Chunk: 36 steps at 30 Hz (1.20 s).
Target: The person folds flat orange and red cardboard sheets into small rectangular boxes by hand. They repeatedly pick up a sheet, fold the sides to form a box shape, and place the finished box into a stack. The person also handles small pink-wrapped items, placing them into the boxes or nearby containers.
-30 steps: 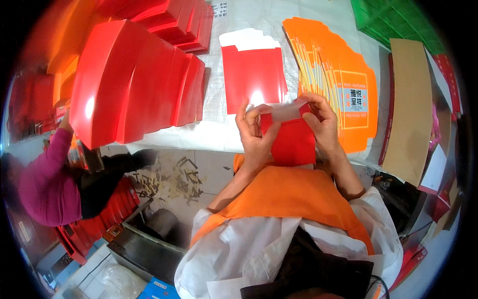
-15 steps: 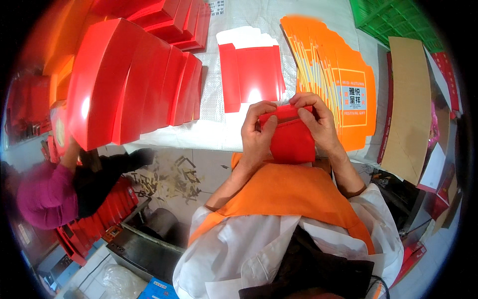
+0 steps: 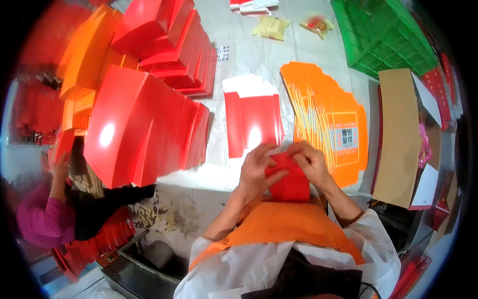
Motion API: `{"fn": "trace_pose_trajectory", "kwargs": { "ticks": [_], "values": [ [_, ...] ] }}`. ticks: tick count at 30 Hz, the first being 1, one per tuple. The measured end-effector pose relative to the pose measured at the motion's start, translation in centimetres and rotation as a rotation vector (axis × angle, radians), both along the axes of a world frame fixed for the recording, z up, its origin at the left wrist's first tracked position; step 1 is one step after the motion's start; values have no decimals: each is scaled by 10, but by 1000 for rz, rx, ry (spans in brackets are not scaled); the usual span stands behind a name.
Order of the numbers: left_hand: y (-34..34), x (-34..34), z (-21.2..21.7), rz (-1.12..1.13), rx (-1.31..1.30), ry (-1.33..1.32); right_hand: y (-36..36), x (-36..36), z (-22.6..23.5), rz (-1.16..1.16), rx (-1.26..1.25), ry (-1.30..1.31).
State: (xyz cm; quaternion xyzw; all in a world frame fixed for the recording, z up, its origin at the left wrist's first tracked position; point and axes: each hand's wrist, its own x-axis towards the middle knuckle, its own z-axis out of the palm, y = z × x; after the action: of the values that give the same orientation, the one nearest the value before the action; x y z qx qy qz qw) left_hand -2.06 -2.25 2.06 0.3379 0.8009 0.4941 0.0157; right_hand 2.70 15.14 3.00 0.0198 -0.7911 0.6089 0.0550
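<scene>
A small red cardboard box (image 3: 290, 183) stands between my hands at the table's near edge, against the orange apron (image 3: 284, 222). My left hand (image 3: 255, 172) grips its left side, thumb laid across the front and fingers bent at the upper edge. At the top right, the bent fingers of my right hand (image 3: 311, 162) press on the box; its flaps are partly hidden under them. Just beyond my hands lies a stack of flat red cartons (image 3: 261, 119) with white end flaps. Flat orange cartons (image 3: 318, 94) are fanned out to the right of it.
Rows of red boxes (image 3: 119, 127) stand on the left, with orange boxes (image 3: 84, 55) behind. A green crate (image 3: 383, 37) and a brown carton (image 3: 396, 139) flank the right. Wrapped packets (image 3: 271, 28) lie far back. A person in a purple sleeve (image 3: 45, 217) works at far left.
The view has tilted up, showing more of the far table. The box's top, which gaped between my thumbs, now looks folded down, and my fingers have shifted over it.
</scene>
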Motion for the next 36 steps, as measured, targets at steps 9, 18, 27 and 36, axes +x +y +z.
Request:
{"fn": "trace_pose_trajectory", "kwargs": {
  "ticks": [9,18,27,36],
  "values": [
    [-20,-60,21,525,560,-634,53,-200,44,12,225,83],
    [-20,-51,-36,586,532,-862,93,-383,-51,-8,1174,-166],
    [-17,-48,-26,581,503,-742,153,-334,-31,-151,499,26],
    [-9,-33,-28,673,656,-559,101,-124,48,-262,-336,-20]
  ]
}}
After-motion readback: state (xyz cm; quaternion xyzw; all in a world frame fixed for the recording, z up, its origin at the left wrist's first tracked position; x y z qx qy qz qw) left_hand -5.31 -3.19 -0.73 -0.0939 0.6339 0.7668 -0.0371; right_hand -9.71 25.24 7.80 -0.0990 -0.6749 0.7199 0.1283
